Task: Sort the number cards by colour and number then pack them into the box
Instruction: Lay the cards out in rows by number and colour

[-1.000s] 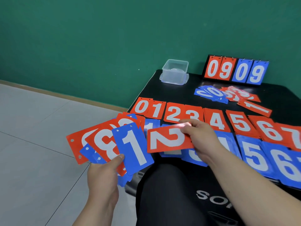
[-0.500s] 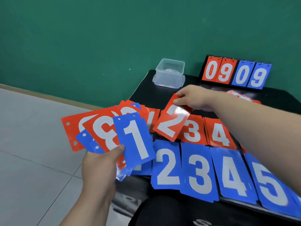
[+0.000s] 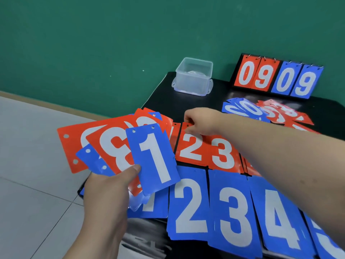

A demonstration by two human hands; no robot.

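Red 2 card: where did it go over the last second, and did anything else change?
The right-hand grip carried the red 2 card forward and laid it in the red row, left of the red 3 card; it still pinches the card's top edge. The left-hand grip kept holding its fan, blue 1 card in front. The clear box and scoreboard stayed put.

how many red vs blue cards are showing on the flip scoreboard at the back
Red cards on the scoreboard: 2, the red 0 and the red 9
Blue cards: 2, the blue 0 and the blue 9
Total: 4
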